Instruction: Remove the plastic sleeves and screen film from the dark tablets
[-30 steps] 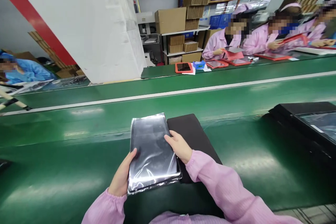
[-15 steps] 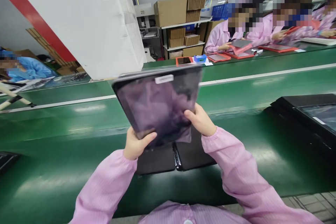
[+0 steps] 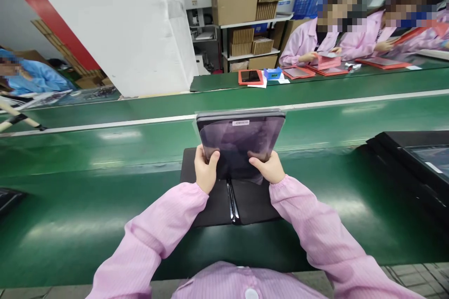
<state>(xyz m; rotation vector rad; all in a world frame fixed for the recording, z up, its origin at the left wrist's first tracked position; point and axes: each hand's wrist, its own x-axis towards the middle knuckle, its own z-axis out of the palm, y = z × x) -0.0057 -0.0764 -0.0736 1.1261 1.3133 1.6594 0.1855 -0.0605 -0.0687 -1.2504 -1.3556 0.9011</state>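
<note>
A smooth green conveyor belt (image 3: pixel 105 205) runs before us, with a matte black case (image 3: pixel 210 203) lying open on it and plenty of bare belt to either side. Our left hand (image 3: pixel 206 169) and right hand (image 3: pixel 268 167) are both closed on the lower edges of a dark tablet (image 3: pixel 238 145) in a shiny clear plastic bag, tilted up above the case. Earlier it lay flat; now it stands raised, its small white label (image 3: pixel 240 123) near the top edge.
</note>
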